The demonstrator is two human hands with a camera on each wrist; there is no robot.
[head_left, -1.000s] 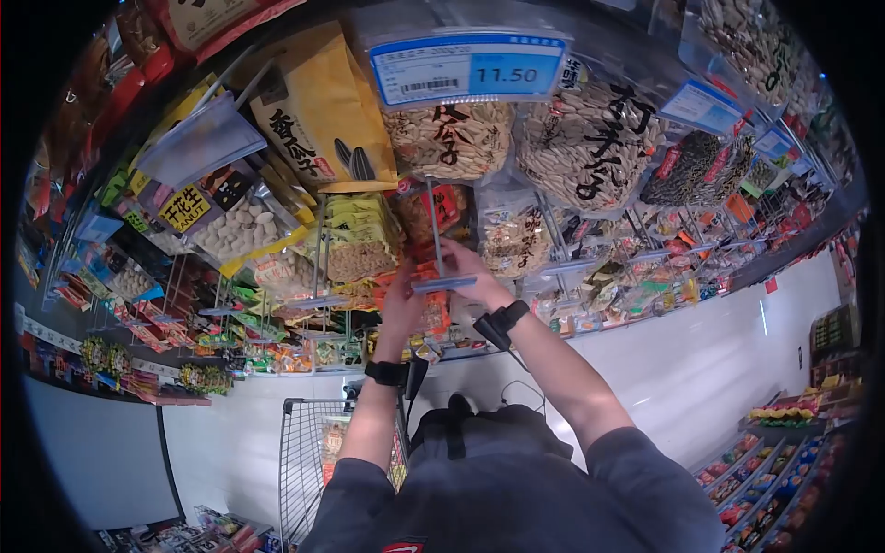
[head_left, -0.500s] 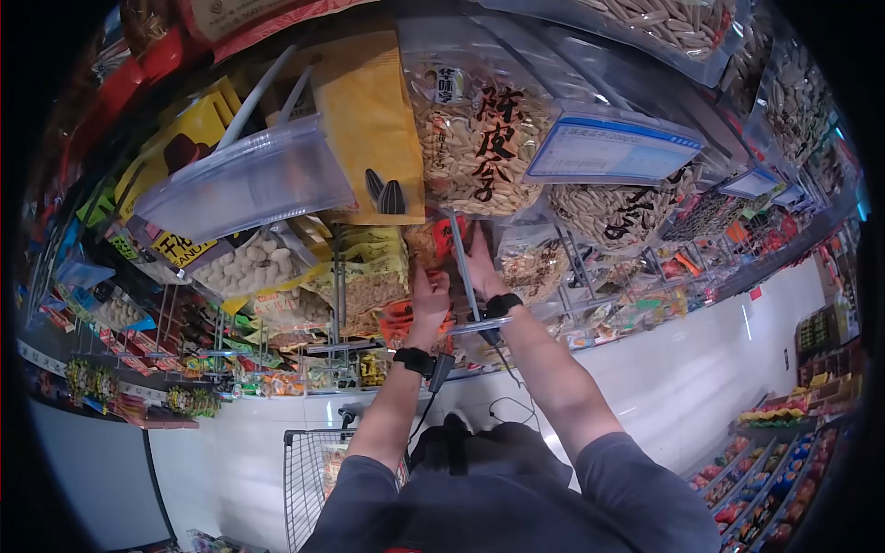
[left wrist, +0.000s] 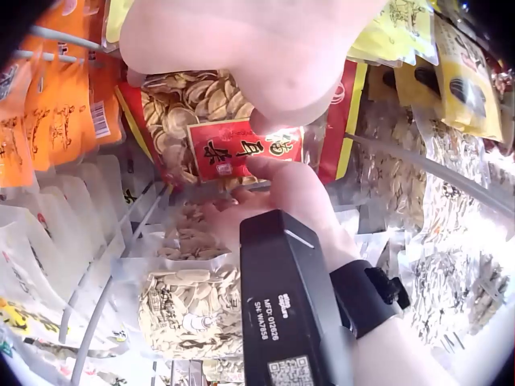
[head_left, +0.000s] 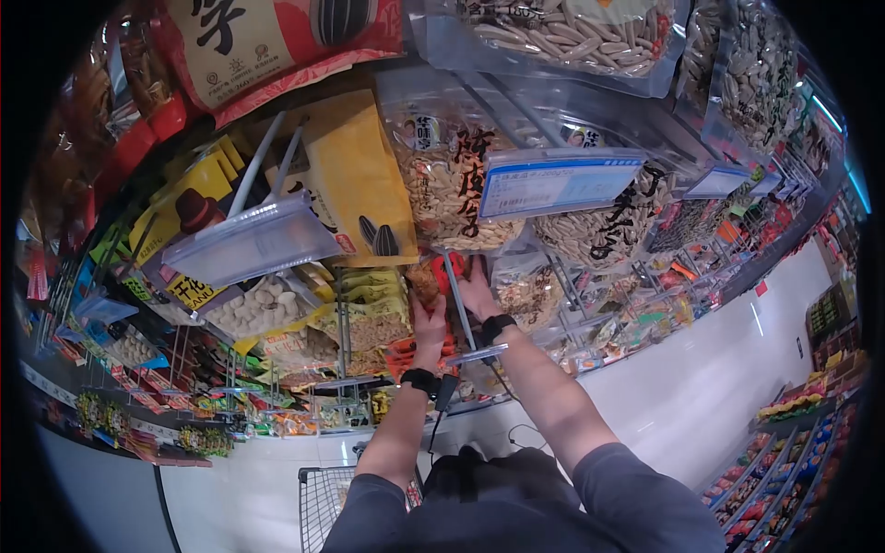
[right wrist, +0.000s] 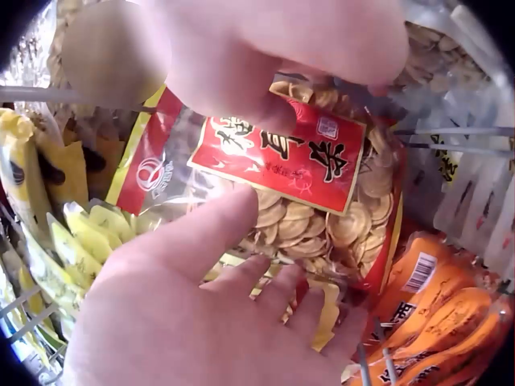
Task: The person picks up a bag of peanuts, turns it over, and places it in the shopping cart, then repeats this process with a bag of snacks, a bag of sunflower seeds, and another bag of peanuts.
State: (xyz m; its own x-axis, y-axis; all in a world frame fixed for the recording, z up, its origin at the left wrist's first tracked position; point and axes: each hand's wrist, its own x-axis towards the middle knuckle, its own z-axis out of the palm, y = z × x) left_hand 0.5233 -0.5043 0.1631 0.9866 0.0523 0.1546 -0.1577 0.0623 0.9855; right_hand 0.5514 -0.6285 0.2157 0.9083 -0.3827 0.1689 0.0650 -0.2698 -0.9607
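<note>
Both hands hold a clear bag of crisps (right wrist: pixel 346 221) with red and yellow edges and a red label, among the hanging bags. In the head view the left hand (head_left: pixel 429 327) is at the bag's left side and the right hand (head_left: pixel 476 293) at its right. In the right wrist view the left hand (right wrist: pixel 201 297) has its thumb on the bag's front and its fingers along the lower edge. In the left wrist view the right hand's (left wrist: pixel 282 193) thumb lies on the label, fingers by the bottom edge. Part of the bag is hidden behind the hands.
A metal hook (head_left: pixel 458 309) with a clear tag holder juts out between the forearms. Orange packets (right wrist: pixel 442 310) and yellow-green packets (head_left: pixel 378 318) hang beside the bag. Melon-seed bags (head_left: pixel 461 184) hang above. A wire shopping cart (head_left: pixel 323 498) stands below left.
Both hands have reached deeper among the hanging bags, the right one to the far side of the hook. The head view has tilted, and upper bags and price holders sit differently in it.
</note>
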